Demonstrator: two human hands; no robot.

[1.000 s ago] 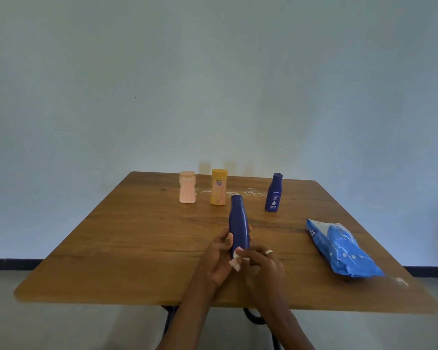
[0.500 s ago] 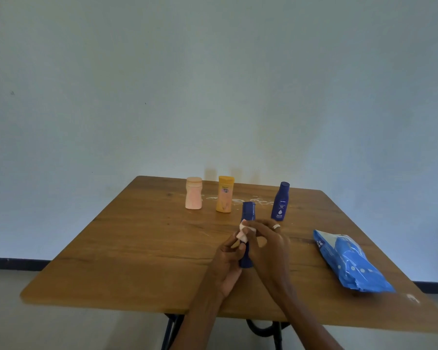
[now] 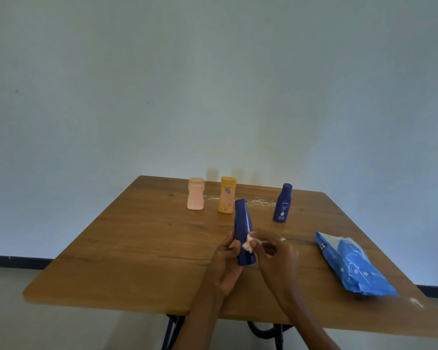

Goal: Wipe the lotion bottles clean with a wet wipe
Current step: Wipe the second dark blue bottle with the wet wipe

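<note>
While hands wipe, standing bottle (image 3: 282, 202) reads NIVEA

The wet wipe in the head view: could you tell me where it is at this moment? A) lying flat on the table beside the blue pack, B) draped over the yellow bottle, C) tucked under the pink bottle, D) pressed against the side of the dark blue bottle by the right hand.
D: the right hand presses the bunched white wet wipe against the side of the dark blue bottle, which the left hand grips near its base.
</note>
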